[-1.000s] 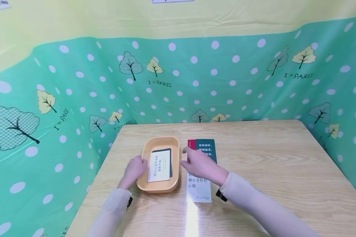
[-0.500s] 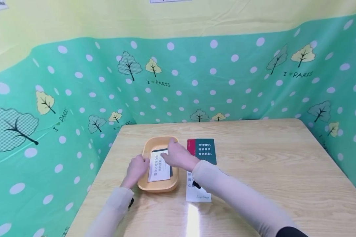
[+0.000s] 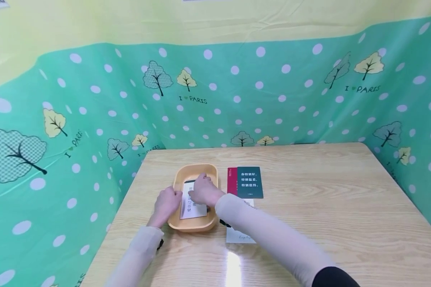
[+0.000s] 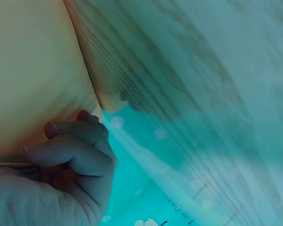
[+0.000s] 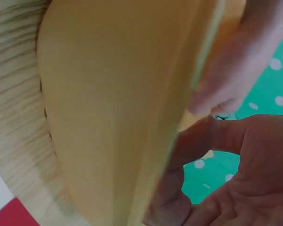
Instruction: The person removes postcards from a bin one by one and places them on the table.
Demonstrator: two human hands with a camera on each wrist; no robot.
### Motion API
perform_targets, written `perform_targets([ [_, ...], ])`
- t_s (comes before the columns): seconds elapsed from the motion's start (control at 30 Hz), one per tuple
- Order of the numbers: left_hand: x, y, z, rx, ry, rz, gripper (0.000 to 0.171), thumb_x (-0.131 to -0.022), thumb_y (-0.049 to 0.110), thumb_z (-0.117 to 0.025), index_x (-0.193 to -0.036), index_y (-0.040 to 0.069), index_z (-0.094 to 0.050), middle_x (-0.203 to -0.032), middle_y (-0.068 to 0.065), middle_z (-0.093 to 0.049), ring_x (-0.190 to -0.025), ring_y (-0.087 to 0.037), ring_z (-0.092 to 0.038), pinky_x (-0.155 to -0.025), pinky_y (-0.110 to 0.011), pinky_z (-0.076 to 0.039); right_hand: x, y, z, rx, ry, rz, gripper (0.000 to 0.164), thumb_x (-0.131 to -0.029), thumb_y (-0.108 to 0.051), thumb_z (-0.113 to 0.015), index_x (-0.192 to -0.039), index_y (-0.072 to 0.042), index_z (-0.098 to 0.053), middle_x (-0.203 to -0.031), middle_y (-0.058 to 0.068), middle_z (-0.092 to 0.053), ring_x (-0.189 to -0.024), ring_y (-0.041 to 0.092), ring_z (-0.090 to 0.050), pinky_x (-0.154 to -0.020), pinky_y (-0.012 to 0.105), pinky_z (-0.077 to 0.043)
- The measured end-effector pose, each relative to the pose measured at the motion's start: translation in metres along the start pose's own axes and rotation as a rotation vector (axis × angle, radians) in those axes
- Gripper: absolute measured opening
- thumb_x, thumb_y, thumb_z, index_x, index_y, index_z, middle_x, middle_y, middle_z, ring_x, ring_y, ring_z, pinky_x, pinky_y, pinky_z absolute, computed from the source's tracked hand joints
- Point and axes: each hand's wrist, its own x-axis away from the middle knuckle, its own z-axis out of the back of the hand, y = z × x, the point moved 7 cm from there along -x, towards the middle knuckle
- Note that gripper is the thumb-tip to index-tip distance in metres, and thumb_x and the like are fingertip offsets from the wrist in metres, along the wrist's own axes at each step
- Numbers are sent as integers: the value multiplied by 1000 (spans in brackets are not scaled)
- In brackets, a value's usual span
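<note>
A peach-coloured plastic basin (image 3: 194,226) stands left of centre on the table. My left hand (image 3: 167,203) grips its left rim; in the left wrist view the curled fingers (image 4: 80,155) lie against the basin wall. Inside lies a white card (image 3: 191,213) printed with Chinese characters, over a dark card (image 3: 189,181) whose edge shows at the top. My right hand (image 3: 205,192) is inside the basin above these cards, its thumb side overlapping the white one. In the right wrist view its fingers (image 5: 172,193) bend behind the basin's rim, and I cannot tell whether they pinch a card.
Right of the basin, a red booklet (image 3: 232,180) lies partly under a dark green card (image 3: 250,183) with white characters. A long white card (image 3: 240,236) below them is partly covered by my right sleeve. A green dotted curtain (image 3: 237,91) encloses the wooden table (image 3: 309,191).
My right hand has moved left from over the cards on the table, across the rim and down into the basin. The left hand has kept its grip on the rim.
</note>
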Motion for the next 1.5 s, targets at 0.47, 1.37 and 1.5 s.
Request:
perform_targets([
  [0.47,-2,-3,0,2,-10,1,22,-102,17,-49,-97,-2,-60,-74,-13,-59,-58,-21,-59,-47,-31,-51,-2,0,-23,245,56,34,103,-99,-50,-71,-155,19,-19,-134,33,-60,-120,31,-64,-95,39,-57],
  [1.37,-1,-4,-1,4,-25,29,23,-102,19,-47,-99,-1,-58,-75,-14,-59,-58,-22,-60,-45,-31,-50,-5,2,-26,230,80,136,95,-96,-28,-79,-155,19,-20,-93,18,-67,-78,21,-69,-71,31,-60],
  [1.5,-2,-5,-1,-7,-21,19,24,-102,19,-48,-101,-2,-60,-74,-13,-59,-58,-22,-59,-46,-32,-49,-4,1,-22,217,92,150,89,-97,-19,-75,-155,19,-20,-100,20,-68,-79,21,-67,-73,31,-59],
])
